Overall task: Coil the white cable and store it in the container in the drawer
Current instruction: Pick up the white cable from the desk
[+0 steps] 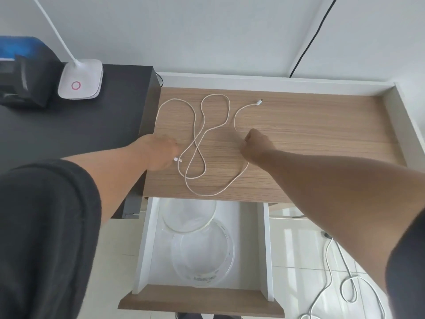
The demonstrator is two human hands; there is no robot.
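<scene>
White cable (202, 134) sprawls on wooden desktop (310, 125); both hands' fingers pinch it, left (158, 153) by plug, right (255, 146) mid-length

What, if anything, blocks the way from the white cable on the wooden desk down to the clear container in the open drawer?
Nothing visible does. The white cable lies loose on the desk top, the drawer below is pulled open, and the clear container sits uncovered, with what looks like its lid lying beside it.

Both hands on the white cable (202, 134) – uncoiled, drawer (202, 295) open
</scene>
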